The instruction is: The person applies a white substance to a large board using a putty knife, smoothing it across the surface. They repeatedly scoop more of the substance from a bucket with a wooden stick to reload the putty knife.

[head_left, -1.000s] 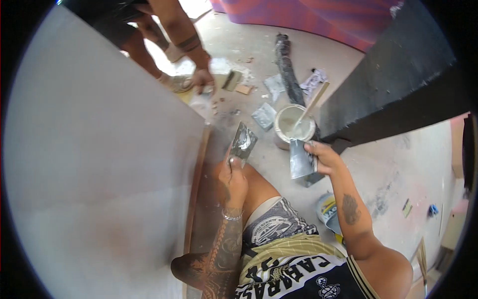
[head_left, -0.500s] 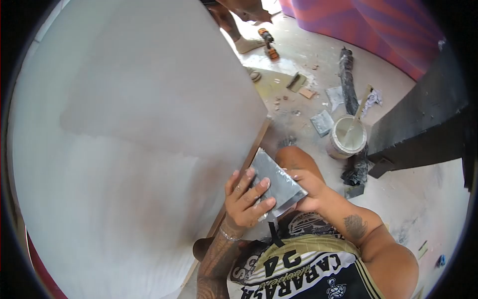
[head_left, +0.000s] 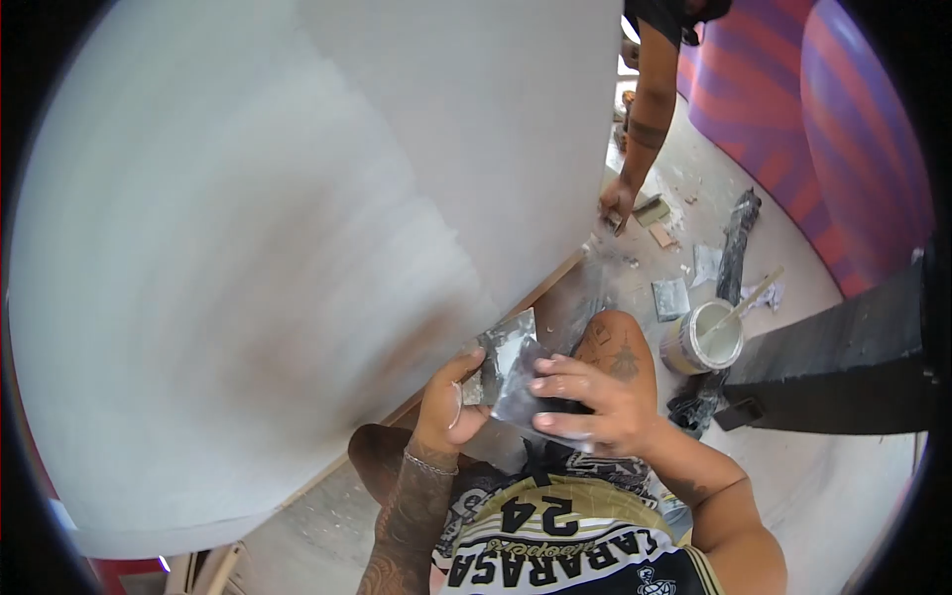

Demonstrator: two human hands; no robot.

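Note:
My left hand [head_left: 448, 405] grips a flat grey putty spreader [head_left: 488, 385] with a smear of white paste on its face. In my right hand [head_left: 605, 409] is a second, darker flat spreader [head_left: 518, 402], with the fingers lying over its face. The two plates overlap in front of my lap, the darker one nearer the camera. To their left rises a large, curved whitish panel [head_left: 248, 198] with brownish and grey patches. White residue marks my left hand near the thumb.
A bucket of whitish paste [head_left: 677, 347] with a stick [head_left: 754, 297] stands to the right. Nearby are a dusty square plate [head_left: 670, 299], a black wrapped bundle [head_left: 738, 243] and a dark beam [head_left: 833, 377]. Another person's arm [head_left: 650, 119] reaches down by the panel's far edge.
The plates have swapped order: my right hand's spreader now lies in front, and white paste shows on the left one. The view has shifted, and the other person's arm now reaches lower.

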